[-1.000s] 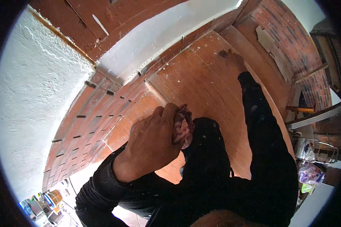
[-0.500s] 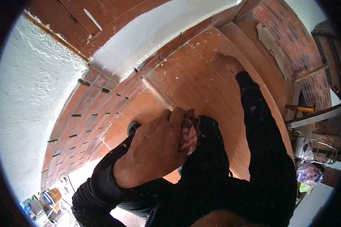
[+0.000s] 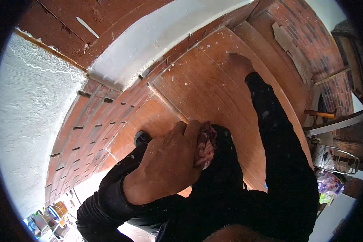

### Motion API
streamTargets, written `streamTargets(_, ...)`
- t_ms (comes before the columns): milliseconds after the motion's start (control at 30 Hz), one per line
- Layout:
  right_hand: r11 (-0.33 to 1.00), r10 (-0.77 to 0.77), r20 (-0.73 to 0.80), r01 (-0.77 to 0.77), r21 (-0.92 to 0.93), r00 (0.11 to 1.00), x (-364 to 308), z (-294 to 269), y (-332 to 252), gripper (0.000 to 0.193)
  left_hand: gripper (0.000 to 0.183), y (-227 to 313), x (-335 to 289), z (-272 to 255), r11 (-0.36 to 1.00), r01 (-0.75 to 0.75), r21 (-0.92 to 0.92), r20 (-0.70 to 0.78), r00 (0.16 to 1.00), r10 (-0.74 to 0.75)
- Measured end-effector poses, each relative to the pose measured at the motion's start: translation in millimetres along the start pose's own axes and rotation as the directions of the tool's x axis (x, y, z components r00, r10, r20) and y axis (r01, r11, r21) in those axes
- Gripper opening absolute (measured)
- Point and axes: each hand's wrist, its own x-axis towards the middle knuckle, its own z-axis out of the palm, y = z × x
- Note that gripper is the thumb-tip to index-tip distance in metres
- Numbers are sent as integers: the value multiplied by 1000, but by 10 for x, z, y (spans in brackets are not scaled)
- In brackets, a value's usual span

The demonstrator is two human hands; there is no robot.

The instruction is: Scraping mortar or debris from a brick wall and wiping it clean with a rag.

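My left hand (image 3: 163,163) is closed around a crumpled reddish-pink rag (image 3: 206,146), held over my knees. Part of the cloth bulges out past the fingers on the right side. My right hand (image 3: 240,63) is stretched far forward, low over the brown wood-look tiled step (image 3: 189,82), near its far end. Its fingers point left and look dark and bunched. Whether they hold anything cannot be made out, nor whether they touch the tile.
Small white specks dot the step. A white wall (image 3: 32,117) and a brick-patterned wall (image 3: 82,133) rise on the left. At right lie a wooden-handled tool (image 3: 320,114), a torn cardboard piece (image 3: 290,50) and a plastic bag (image 3: 330,183). My shoe (image 3: 141,138) stands on the lower tread.
My right hand has shifted slightly left and up across the step. The left hand, still gripping the rag, sits a little lower and further right. The view has moved slightly.
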Motion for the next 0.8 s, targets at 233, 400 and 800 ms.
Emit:
streamTargets(233,982,-129,-137,146,117,982,-37,23,54,53,62,-2,16,4,999,-22,-29,-29,999,21)
streamTargets(400,999,8,117,-11,31,993,-54,-76,-1,55,63,17,58,19,999,-27,-19,0,1000,27)
streamTargets(800,998,10,21,-12,68,1000,52,166,112,57,60,26,82,26,998,-57,-36,-33,998,56)
